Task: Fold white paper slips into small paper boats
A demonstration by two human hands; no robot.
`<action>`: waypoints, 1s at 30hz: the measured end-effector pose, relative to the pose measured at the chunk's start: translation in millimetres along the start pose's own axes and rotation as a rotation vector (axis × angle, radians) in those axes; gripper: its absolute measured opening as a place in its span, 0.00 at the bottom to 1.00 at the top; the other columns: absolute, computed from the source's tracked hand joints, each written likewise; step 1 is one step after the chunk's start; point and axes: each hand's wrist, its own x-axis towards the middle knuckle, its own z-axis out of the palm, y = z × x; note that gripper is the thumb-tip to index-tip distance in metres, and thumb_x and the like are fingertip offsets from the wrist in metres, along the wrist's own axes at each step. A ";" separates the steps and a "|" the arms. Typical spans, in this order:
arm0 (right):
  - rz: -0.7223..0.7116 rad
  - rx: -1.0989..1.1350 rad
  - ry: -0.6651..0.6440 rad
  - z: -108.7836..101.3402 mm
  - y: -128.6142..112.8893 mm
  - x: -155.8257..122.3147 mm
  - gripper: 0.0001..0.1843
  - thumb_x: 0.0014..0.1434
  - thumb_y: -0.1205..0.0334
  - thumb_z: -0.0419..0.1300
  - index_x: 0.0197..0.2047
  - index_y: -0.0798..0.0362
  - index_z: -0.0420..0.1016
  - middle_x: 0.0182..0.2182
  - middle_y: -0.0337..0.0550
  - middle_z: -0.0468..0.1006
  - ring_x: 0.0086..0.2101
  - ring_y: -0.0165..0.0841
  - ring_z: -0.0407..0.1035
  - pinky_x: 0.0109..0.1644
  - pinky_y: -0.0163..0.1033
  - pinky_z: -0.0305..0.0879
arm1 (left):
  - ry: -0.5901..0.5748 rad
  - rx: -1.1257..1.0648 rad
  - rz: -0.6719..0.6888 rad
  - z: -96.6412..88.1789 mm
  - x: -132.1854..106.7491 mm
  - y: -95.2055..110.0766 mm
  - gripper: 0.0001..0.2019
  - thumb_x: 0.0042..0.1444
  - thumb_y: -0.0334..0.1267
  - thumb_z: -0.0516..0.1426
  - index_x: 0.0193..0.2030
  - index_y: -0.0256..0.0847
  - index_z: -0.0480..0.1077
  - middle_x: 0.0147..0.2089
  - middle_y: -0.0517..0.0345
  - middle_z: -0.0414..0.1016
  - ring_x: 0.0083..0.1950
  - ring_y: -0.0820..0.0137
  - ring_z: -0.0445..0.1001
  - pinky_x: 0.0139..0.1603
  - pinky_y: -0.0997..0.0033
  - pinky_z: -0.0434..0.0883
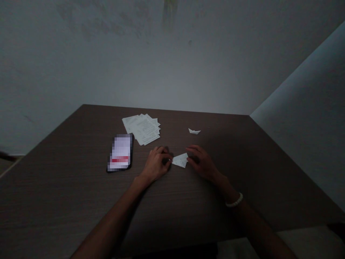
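Note:
A small folded piece of printed white paper [180,160] is between my two hands, just above the dark wooden table. My left hand [156,162] pinches its left corner between thumb and forefinger, the other fingers curled. At its right edge, my right hand [202,162] holds the paper with thumb and a fingertip, while another finger reaches out above it. The exact grip of the right fingertips is partly hidden. Beyond the right hand, a small folded paper boat [194,131] rests on the table.
A fanned stack of printed paper sheets [144,129] lies at the back left. Nearer to me, a phone [120,153] with a lit, blurred screen lies left of my left hand. The table [81,154] meets a pale wall [172,68] behind and another on the right.

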 end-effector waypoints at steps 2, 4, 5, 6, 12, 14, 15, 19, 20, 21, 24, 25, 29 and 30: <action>0.054 0.000 -0.035 0.5 7.1 3.5 0.21 0.60 0.65 0.60 0.57 0.52 0.68 0.50 0.50 0.73 0.49 0.40 0.67 0.55 0.51 0.64 | 0.002 0.001 0.001 0.9 -0.2 -1.0 0.07 0.54 0.34 0.58 0.38 0.44 0.78 0.45 0.53 0.72 0.49 0.59 0.66 0.49 0.57 0.64; 0.106 0.026 -0.076 2.5 9.8 7.5 0.22 0.60 0.64 0.60 0.57 0.52 0.67 0.44 0.47 0.77 0.44 0.38 0.69 0.51 0.48 0.66 | 0.000 0.002 0.010 1.4 0.0 -1.6 0.07 0.54 0.34 0.58 0.38 0.43 0.78 0.45 0.53 0.72 0.48 0.59 0.66 0.48 0.57 0.64; 0.130 0.045 -0.090 3.9 9.8 9.6 0.22 0.59 0.65 0.60 0.57 0.52 0.68 0.42 0.46 0.77 0.42 0.37 0.70 0.49 0.47 0.67 | -0.002 0.003 0.016 1.5 0.2 -1.7 0.07 0.54 0.34 0.58 0.37 0.43 0.78 0.45 0.53 0.72 0.48 0.60 0.66 0.48 0.58 0.64; 0.148 0.065 -0.099 5.2 9.2 11.7 0.21 0.59 0.65 0.61 0.56 0.52 0.69 0.39 0.45 0.78 0.40 0.36 0.70 0.48 0.45 0.67 | -0.004 0.005 0.021 1.7 0.4 -1.9 0.07 0.55 0.34 0.58 0.37 0.43 0.78 0.44 0.53 0.72 0.48 0.60 0.66 0.48 0.57 0.64; 0.100 0.120 -0.147 6.9 5.6 23.2 0.22 0.55 0.68 0.62 0.54 0.51 0.71 0.47 0.47 0.74 0.39 0.33 0.69 0.46 0.41 0.66 | -0.009 0.011 0.036 3.0 1.0 -2.6 0.07 0.55 0.33 0.57 0.37 0.43 0.77 0.45 0.52 0.72 0.49 0.60 0.66 0.49 0.57 0.64; 0.084 0.096 -0.163 5.8 6.7 25.4 0.23 0.54 0.69 0.63 0.54 0.51 0.71 0.49 0.47 0.74 0.42 0.35 0.69 0.48 0.42 0.66 | 0.000 0.019 0.041 2.7 0.6 -2.2 0.07 0.56 0.33 0.57 0.37 0.42 0.77 0.44 0.52 0.72 0.48 0.60 0.66 0.48 0.58 0.64; 0.076 0.073 -0.178 5.4 7.5 26.1 0.23 0.54 0.69 0.63 0.54 0.52 0.71 0.47 0.48 0.74 0.43 0.36 0.69 0.49 0.43 0.65 | 0.007 0.029 0.047 2.3 0.2 -1.6 0.07 0.56 0.33 0.57 0.38 0.42 0.77 0.44 0.52 0.72 0.48 0.60 0.66 0.48 0.58 0.64; 0.044 -0.008 -0.244 6.0 8.7 26.8 0.22 0.54 0.68 0.63 0.53 0.53 0.72 0.42 0.48 0.76 0.42 0.38 0.68 0.49 0.44 0.63 | 0.015 0.119 0.140 0.0 -2.0 2.9 0.07 0.58 0.34 0.55 0.38 0.40 0.75 0.43 0.50 0.70 0.46 0.61 0.65 0.45 0.60 0.64; 0.043 -0.016 -0.252 6.4 8.1 26.7 0.21 0.55 0.69 0.63 0.53 0.53 0.72 0.42 0.47 0.76 0.41 0.37 0.68 0.49 0.44 0.62 | 0.014 0.144 0.176 0.0 -2.7 4.5 0.08 0.59 0.34 0.54 0.38 0.39 0.75 0.43 0.50 0.70 0.46 0.61 0.65 0.45 0.60 0.64; 0.048 -0.018 -0.251 6.9 7.3 26.6 0.21 0.54 0.69 0.63 0.53 0.53 0.73 0.41 0.47 0.77 0.40 0.37 0.67 0.48 0.43 0.62 | 0.011 0.163 0.214 0.5 -3.4 6.1 0.08 0.60 0.34 0.53 0.38 0.39 0.75 0.43 0.49 0.69 0.46 0.62 0.65 0.45 0.61 0.64; 0.107 0.011 -0.241 7.3 4.6 26.6 0.19 0.54 0.71 0.62 0.51 0.53 0.74 0.35 0.44 0.78 0.35 0.34 0.67 0.44 0.40 0.62 | 0.003 0.174 0.278 4.2 -5.2 10.6 0.10 0.62 0.33 0.51 0.38 0.38 0.73 0.42 0.49 0.68 0.44 0.63 0.65 0.44 0.63 0.65; 0.132 0.033 -0.238 7.1 3.9 26.7 0.18 0.54 0.70 0.62 0.50 0.52 0.75 0.34 0.43 0.77 0.34 0.33 0.67 0.42 0.39 0.62 | -0.014 0.169 0.290 5.7 -5.6 11.7 0.10 0.63 0.33 0.50 0.38 0.38 0.73 0.42 0.49 0.68 0.44 0.64 0.65 0.44 0.64 0.66; 0.187 0.131 -0.234 6.5 3.9 27.9 0.12 0.56 0.68 0.61 0.45 0.52 0.76 0.28 0.39 0.76 0.29 0.30 0.67 0.35 0.35 0.60 | -0.065 0.147 0.316 8.4 -6.6 13.6 0.10 0.64 0.35 0.50 0.39 0.38 0.73 0.41 0.50 0.69 0.44 0.64 0.67 0.44 0.65 0.68; 0.196 0.159 -0.234 6.6 4.0 28.4 0.12 0.56 0.69 0.61 0.44 0.53 0.76 0.28 0.39 0.76 0.28 0.29 0.66 0.34 0.34 0.59 | -0.066 0.143 0.321 8.1 -6.9 13.7 0.10 0.63 0.37 0.51 0.40 0.37 0.73 0.43 0.49 0.69 0.45 0.64 0.67 0.45 0.64 0.69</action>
